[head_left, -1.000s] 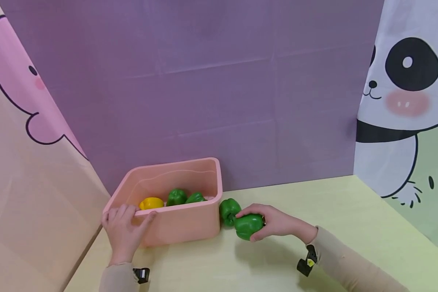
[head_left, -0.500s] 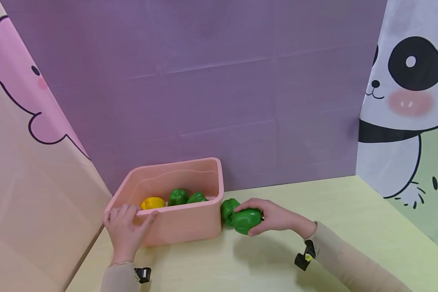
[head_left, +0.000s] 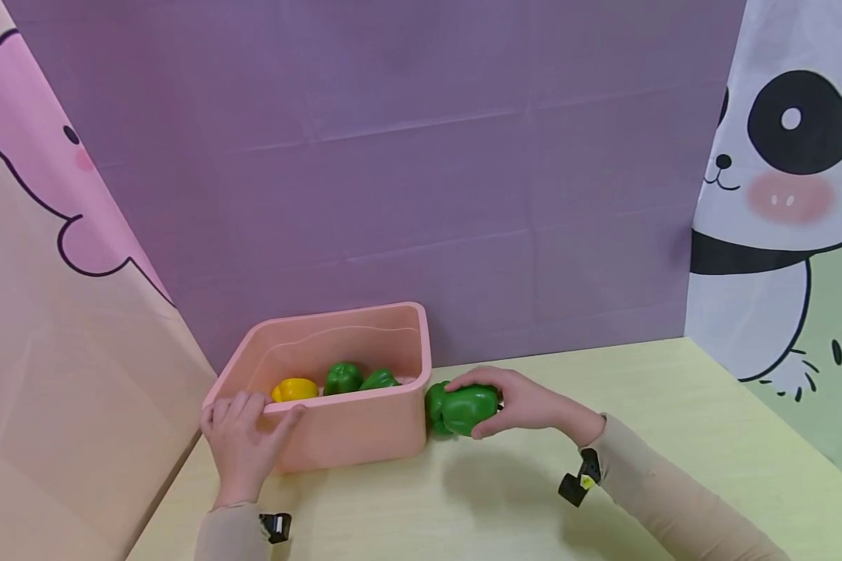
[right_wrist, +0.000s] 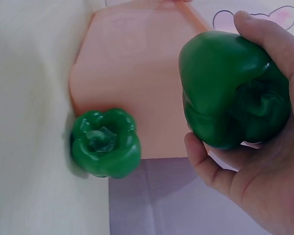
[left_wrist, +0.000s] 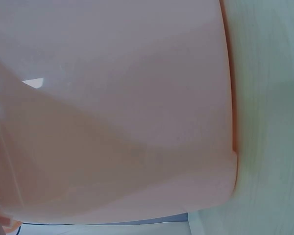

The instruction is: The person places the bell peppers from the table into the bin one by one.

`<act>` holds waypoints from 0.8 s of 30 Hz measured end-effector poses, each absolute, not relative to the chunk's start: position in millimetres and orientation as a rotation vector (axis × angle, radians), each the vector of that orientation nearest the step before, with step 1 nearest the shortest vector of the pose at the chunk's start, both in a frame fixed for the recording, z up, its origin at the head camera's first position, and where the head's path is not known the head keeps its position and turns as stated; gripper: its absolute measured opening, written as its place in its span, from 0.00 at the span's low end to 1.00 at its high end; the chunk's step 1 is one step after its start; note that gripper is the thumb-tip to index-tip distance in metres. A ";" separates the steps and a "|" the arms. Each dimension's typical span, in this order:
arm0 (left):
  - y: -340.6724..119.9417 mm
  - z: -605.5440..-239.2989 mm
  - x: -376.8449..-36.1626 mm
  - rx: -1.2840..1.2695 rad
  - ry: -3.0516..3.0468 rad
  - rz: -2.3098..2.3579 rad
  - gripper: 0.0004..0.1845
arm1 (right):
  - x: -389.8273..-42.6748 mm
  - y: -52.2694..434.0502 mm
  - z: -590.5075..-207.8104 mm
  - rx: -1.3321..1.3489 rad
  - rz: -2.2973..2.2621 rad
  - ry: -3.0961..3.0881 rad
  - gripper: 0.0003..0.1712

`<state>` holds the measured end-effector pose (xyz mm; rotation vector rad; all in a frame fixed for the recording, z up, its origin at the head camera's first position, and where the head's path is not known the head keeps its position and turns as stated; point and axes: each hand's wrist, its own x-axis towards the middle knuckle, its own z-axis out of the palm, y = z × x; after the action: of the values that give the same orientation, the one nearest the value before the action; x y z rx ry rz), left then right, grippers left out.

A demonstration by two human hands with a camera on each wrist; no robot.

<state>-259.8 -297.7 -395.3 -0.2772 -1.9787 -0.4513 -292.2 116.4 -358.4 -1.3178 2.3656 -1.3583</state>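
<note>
My right hand (head_left: pixel 515 401) grips a green bell pepper (head_left: pixel 472 410) between thumb and fingers, off the table and just right of the pink bin (head_left: pixel 358 436). In the right wrist view, the stem end of this held pepper (right_wrist: pixel 218 88) faces the camera. A second green bell pepper (right_wrist: pixel 106 143) sits on the table against the bin's side; in the head view the held one partly covers it. My left hand (head_left: pixel 242 440) grips the bin's front rim near its left corner. Inside the bin lie a yellow bell pepper (head_left: pixel 295 389) and two green bell peppers (head_left: pixel 343 379), partly hidden by the front wall.
The pale yellow table (head_left: pixel 603 389) extends to the right and front of the bin. A purple backdrop (head_left: pixel 407 156) stands close behind it. Printed side walls, one with a panda (head_left: pixel 786 195), rise at left and right.
My right hand has carried the green bell pepper up and slightly left, so it overlaps more of the pepper on the table. My left hand keeps its grip on the rim.
</note>
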 end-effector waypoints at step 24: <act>-297.6 -395.8 -260.3 -0.277 -1.993 -0.450 0.37 | -294.2 110.6 -315.1 -1.346 -1.386 2.356 0.35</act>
<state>-260.3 -297.6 -395.8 -0.2773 -1.9926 -0.4496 -294.2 110.6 -315.1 -1.3462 2.3558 -1.3859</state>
